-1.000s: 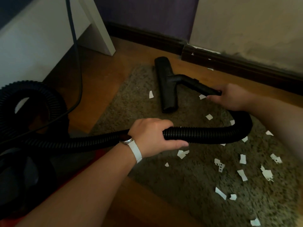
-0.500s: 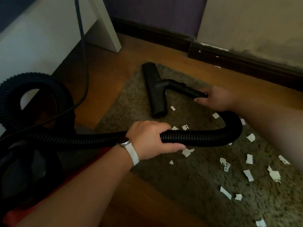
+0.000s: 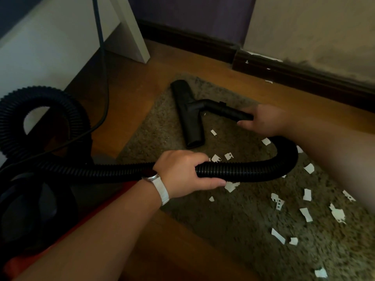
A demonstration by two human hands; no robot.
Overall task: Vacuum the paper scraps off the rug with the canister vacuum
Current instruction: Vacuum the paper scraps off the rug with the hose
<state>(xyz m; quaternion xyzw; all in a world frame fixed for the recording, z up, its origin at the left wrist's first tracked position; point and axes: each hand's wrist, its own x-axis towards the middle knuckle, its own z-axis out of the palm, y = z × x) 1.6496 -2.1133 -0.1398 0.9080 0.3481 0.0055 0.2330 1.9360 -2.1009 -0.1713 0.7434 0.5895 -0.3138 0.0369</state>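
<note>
A black floor nozzle (image 3: 187,114) lies flat on the far left part of the grey-brown rug (image 3: 233,220). My right hand (image 3: 265,120) grips the rigid black tube (image 3: 227,109) behind the nozzle. The ribbed black hose (image 3: 253,169) bends back from there across the rug, and my left hand (image 3: 182,172) is closed around it near the rug's left edge. Several white paper scraps (image 3: 306,214) lie scattered on the rug, mostly right of and below the hose. The dark canister with a red base (image 3: 30,209) sits at the lower left, half hidden by my left arm.
A white furniture leg (image 3: 132,31) and panel stand at the upper left, with a dark power cord (image 3: 101,57) hanging beside them. A dark skirting board (image 3: 304,76) runs along the wall behind the rug. The hose loops (image 3: 40,118) above the canister. Wooden floor (image 3: 125,102) surrounds the rug.
The nozzle has slid left and toward me over the rug, pulled by my right hand. A scrap that lay left of the nozzle is gone. My left hand keeps its grip on the hose.
</note>
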